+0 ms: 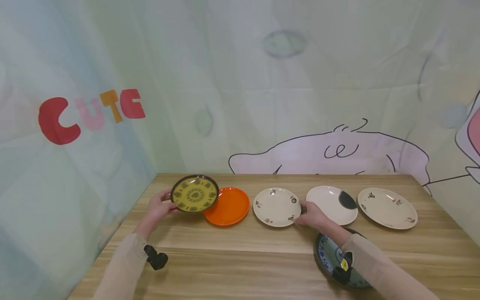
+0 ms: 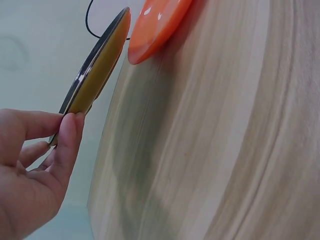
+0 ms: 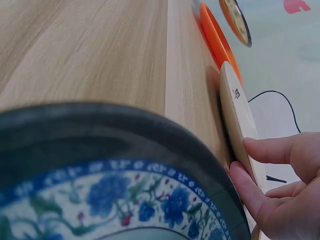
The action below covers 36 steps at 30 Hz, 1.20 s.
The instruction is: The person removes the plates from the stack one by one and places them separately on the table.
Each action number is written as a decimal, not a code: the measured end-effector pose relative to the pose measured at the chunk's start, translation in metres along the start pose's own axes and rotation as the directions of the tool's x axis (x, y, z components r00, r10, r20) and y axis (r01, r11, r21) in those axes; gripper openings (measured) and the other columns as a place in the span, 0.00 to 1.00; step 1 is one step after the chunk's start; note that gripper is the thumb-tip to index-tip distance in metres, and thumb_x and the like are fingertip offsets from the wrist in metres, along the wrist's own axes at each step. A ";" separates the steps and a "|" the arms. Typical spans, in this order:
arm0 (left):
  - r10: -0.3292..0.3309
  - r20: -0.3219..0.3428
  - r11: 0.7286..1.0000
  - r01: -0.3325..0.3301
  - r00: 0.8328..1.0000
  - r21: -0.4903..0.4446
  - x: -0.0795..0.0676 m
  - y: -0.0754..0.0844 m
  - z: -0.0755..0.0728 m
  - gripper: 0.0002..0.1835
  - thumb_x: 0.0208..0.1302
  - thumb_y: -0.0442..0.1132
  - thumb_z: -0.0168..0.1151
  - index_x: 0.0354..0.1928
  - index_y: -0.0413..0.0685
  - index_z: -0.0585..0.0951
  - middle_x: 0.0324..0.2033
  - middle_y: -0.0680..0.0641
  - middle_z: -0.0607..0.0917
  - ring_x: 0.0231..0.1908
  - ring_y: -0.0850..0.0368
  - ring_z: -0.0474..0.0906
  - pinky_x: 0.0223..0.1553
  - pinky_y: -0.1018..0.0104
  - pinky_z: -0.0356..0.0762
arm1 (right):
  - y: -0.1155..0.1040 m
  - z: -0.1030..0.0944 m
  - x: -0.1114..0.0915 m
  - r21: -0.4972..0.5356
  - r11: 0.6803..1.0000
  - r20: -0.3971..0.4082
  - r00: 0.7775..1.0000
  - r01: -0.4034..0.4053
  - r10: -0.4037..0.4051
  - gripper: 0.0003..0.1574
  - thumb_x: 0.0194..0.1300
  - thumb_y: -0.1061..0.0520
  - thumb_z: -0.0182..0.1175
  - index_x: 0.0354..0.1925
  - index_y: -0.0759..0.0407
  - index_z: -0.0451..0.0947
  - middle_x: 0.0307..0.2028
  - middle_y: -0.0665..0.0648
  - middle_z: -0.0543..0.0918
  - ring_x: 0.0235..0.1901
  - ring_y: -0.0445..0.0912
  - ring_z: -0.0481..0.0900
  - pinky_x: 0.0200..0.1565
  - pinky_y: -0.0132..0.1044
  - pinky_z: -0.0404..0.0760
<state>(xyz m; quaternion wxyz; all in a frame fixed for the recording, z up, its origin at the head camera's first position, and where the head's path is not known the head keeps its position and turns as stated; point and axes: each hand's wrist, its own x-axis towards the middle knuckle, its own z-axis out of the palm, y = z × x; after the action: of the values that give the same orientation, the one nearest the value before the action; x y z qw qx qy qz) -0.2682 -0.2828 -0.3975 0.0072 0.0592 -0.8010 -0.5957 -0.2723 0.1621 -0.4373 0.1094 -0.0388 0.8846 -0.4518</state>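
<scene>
At the table's left, my left hand (image 1: pixel 160 207) pinches the left rim of a yellow patterned plate (image 1: pixel 195 193) with a dark rim. In the left wrist view this plate (image 2: pixel 97 67) is tilted and held above the table, its shadow below. My right hand (image 1: pixel 312 214) grips the right edge of a small round cream plate (image 1: pixel 276 207) with little printed motifs. Thumb and fingers pinch that cream plate's rim (image 3: pixel 240 102) in the right wrist view; whether its far side touches the table I cannot tell. Between the two held plates lies an orange plate (image 1: pixel 229 207), partly covered by the yellow one.
Right of the cream plate lie a white plate with a black spot (image 1: pixel 326 204) and an oval cream plate (image 1: pixel 388 208). A dark-rimmed blue floral plate (image 1: pixel 325 258) sits nearer, partly under my right forearm. A printed cloth (image 1: pixel 210 125) hangs behind the wooden table (image 1: pixel 225 271).
</scene>
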 end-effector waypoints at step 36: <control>-0.085 -0.031 0.994 0.082 0.996 -0.071 -0.009 -0.034 -0.037 0.35 0.57 0.18 0.46 0.65 0.25 0.42 0.59 0.19 0.52 0.26 0.69 0.75 0.33 0.77 0.79 | -0.001 0.000 0.001 0.006 1.000 0.005 1.000 0.013 -0.013 0.48 0.48 0.65 0.65 0.63 0.76 0.54 0.61 0.74 0.60 0.59 0.59 0.63 0.62 0.52 0.59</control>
<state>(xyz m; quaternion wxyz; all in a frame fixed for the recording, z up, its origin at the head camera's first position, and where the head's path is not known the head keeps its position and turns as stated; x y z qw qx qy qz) -0.2535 -0.3266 -0.4189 -0.0019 0.1025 -0.7764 -0.6218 -0.2729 0.1620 -0.4367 0.1087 -0.0454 0.8827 -0.4550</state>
